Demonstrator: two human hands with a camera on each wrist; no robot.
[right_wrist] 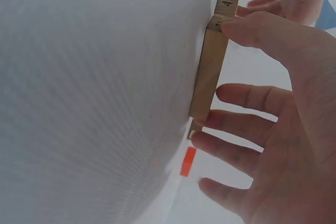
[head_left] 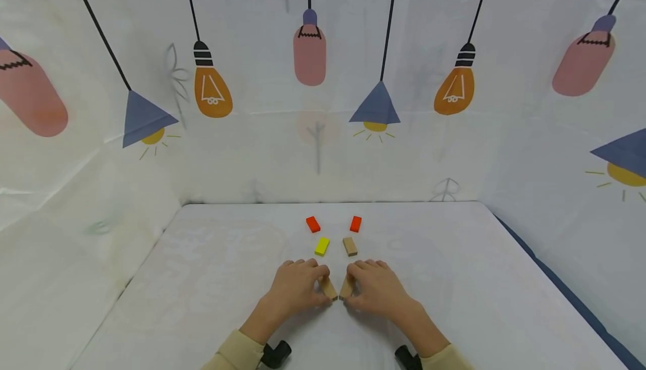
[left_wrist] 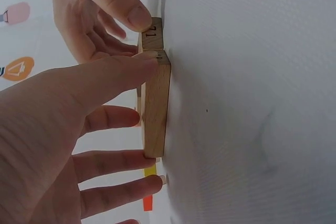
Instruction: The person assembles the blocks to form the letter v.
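Close to the middle of the white table, my left hand pinches a plain wooden block lengthwise, thumb on its near numbered end and a fingertip at the far end. Beside it my right hand holds a second wooden block in the same manner. Both blocks lie low at the table surface, slanted, with their near ends almost meeting. In the right wrist view the left block's end reads 48; in the left wrist view the right block's end reads 71.
Beyond the hands lie a yellow block and another plain wooden block. Farther back are two red blocks, one on the left and one on the right. A white curtain printed with lamps hangs behind the table.
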